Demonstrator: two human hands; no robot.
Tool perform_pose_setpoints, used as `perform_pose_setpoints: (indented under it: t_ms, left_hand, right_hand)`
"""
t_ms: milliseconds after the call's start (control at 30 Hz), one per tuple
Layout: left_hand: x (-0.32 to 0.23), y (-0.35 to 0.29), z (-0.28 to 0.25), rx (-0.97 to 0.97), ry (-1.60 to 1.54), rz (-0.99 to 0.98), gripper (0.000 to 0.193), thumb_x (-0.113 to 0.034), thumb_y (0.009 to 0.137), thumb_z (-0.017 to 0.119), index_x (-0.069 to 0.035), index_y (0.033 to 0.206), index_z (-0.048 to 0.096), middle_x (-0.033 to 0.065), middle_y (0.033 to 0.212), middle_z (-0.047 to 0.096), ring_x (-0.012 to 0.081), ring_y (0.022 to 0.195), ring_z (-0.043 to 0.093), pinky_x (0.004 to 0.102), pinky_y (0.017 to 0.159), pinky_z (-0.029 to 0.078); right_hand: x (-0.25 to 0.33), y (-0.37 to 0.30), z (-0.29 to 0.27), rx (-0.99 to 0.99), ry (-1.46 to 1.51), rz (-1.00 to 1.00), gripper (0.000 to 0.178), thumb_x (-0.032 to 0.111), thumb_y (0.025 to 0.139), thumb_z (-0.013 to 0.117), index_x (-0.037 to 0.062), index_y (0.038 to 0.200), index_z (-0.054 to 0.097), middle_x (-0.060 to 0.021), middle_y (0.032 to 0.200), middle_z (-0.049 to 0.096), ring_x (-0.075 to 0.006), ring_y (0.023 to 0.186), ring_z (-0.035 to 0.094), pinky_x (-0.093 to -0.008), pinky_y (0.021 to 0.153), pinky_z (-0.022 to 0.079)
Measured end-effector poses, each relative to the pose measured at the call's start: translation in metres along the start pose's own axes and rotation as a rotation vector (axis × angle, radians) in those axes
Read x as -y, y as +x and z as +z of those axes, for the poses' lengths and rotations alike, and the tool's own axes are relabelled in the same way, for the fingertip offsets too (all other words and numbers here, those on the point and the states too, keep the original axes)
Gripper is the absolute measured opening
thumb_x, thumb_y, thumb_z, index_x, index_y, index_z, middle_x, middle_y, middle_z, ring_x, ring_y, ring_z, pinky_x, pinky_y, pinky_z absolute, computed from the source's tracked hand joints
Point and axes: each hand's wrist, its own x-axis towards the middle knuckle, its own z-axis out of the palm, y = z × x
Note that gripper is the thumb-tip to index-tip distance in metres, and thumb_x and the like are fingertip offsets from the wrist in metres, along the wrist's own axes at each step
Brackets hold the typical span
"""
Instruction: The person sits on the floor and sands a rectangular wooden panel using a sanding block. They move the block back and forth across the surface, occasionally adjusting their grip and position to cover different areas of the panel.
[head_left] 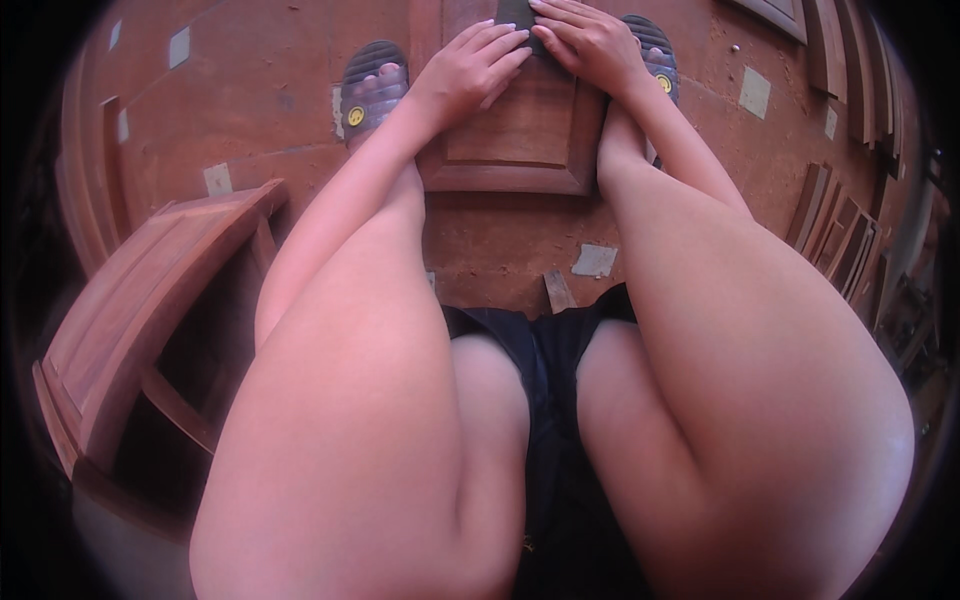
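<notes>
A reddish-brown wooden panel door (508, 132) with a raised middle and a frame lies flat between my feet, its far end cut off by the top of the view. On it is a dark grey piece of what looks like sandpaper (516, 14). My left hand (468, 70) reaches in from the left, its fingertips pressing the sheet's left edge. From the other side, my right hand (592, 42) holds the right edge with bent fingers. Both hands rest low over the wood, and the sheet's far part runs out of view.
A sandal (374, 84) flanks the panel on the left, another (655, 58) on the right. At left stands a curved wooden furniture piece (165, 290). Wooden strips (835, 225) lie at right. Pale scraps (594, 261) and a small wood offcut (558, 291) are on the dusty reddish floor.
</notes>
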Motion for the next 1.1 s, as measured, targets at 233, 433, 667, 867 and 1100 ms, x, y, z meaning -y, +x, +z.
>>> perform_pose_setpoints:
  t_ms: [233,433,667,867,1100]
  left_hand:
    - [-0.006,-0.004,-0.016,0.002,0.035,-0.099,0.050,-0.016,0.086,0.066,-0.002,0.131,0.049,0.0146,0.141,0.048,0.0318,0.133,0.044,0.0451,0.113,0.034]
    - [-0.010,-0.012,-0.017,0.049,0.044,-0.272,0.062,-0.027,0.086,0.066,0.002,0.136,0.044,0.0208,0.148,0.040,0.0357,0.140,0.034,0.0490,0.117,0.024]
    - [-0.014,-0.008,-0.023,0.031,0.053,-0.249,0.065,-0.033,0.084,0.068,0.003,0.134,0.047,0.0226,0.147,0.040,0.0353,0.142,0.031,0.0489,0.118,0.021]
    - [-0.015,-0.018,-0.035,0.075,0.065,-0.268,0.064,-0.031,0.086,0.068,0.002,0.135,0.044,0.0187,0.150,0.037,0.0345,0.144,0.027,0.0484,0.118,0.022]
    - [-0.040,-0.061,-0.123,-0.223,-0.104,-0.670,0.051,-0.023,0.090,0.066,-0.002,0.134,0.051,0.0173,0.145,0.045,0.0335,0.141,0.033,0.0449,0.115,0.029]
  right_hand:
    - [0.041,0.033,-0.053,-0.249,-0.205,0.027,0.067,0.046,0.080,0.071,0.0031,0.128,0.054,-0.0185,0.137,0.046,-0.0328,0.130,0.042,-0.0436,0.108,0.034]
    - [0.028,0.048,-0.023,-0.263,-0.115,0.281,0.094,0.059,0.076,0.071,-0.0002,0.142,0.040,-0.0212,0.149,0.038,-0.0340,0.142,0.032,-0.0501,0.118,0.019]
    - [0.039,0.060,-0.039,-0.168,-0.190,0.368,0.095,0.053,0.070,0.077,-0.0016,0.139,0.042,-0.0160,0.131,0.048,-0.0316,0.131,0.040,-0.0511,0.118,0.019]
    - [0.051,0.066,-0.049,0.019,-0.221,0.487,0.100,0.058,0.069,0.076,-0.0001,0.142,0.040,-0.0186,0.139,0.041,-0.0346,0.135,0.034,-0.0533,0.118,0.017]
    - [0.055,0.034,-0.062,0.116,-0.281,0.427,0.094,0.059,0.067,0.077,0.0033,0.135,0.045,-0.0183,0.144,0.038,-0.0364,0.137,0.031,-0.0537,0.116,0.019]
